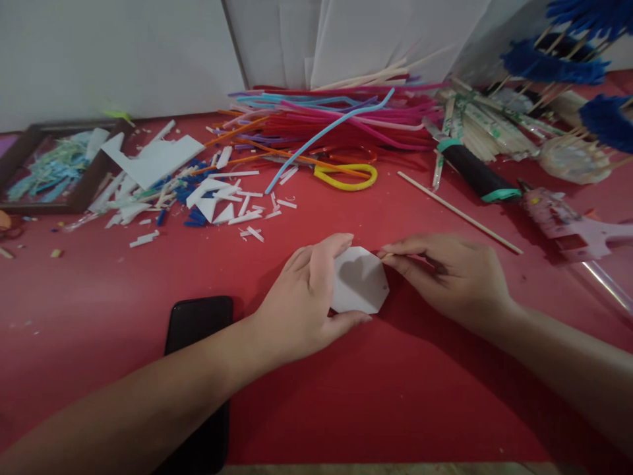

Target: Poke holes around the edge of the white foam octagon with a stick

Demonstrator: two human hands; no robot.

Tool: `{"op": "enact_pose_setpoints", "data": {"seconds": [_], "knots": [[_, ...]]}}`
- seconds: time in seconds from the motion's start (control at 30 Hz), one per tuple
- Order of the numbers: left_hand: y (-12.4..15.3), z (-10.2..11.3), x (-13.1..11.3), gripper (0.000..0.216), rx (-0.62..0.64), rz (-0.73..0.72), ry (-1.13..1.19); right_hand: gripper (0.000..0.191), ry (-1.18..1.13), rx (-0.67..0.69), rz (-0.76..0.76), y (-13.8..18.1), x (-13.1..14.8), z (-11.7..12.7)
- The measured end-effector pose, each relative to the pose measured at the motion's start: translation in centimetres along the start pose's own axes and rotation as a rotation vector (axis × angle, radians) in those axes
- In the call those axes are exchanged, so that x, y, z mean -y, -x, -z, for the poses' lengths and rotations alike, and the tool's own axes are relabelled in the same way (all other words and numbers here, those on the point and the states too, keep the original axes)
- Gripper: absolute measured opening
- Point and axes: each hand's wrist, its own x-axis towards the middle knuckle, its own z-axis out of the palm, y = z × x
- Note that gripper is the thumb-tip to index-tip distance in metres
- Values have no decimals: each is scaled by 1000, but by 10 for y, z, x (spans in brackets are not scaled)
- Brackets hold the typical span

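A small white piece of board with several cut corners lies at the middle of the red table. My left hand is closed around its left side, thumb along the near edge and fingers along the far edge. A tiny dark hole or dot shows near the board's right corner. At the upper right edge my right hand pinches a thin wooden stick, whose tip meets the board. Most of that stick is hidden by the fingers. Below my left forearm lies a black phone, partly covered.
Behind my hands are white board scraps, yellow-handled scissors and a heap of coloured pipe cleaners. To the right lie a loose wooden stick, a black-and-green cutter and a pink glue gun. A brown frame is far left.
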Motion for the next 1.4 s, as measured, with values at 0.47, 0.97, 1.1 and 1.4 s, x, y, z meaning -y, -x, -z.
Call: {"op": "enact_pose_setpoints", "data": {"seconds": [0.47,0.97,1.1,1.4], "knots": [[-4,3,-1,80,28,16,35,7,-23,-7,-65,-1,1,0],[-3,2,0,85,48,64,73,8,6,-20,-21,0,0,0],[-3,1,1,87,49,62,79,7,36,-1,15,0,-1,1],[-2,0,1,87,44,53,67,11,53,-37,54,1,0,-1]]}}
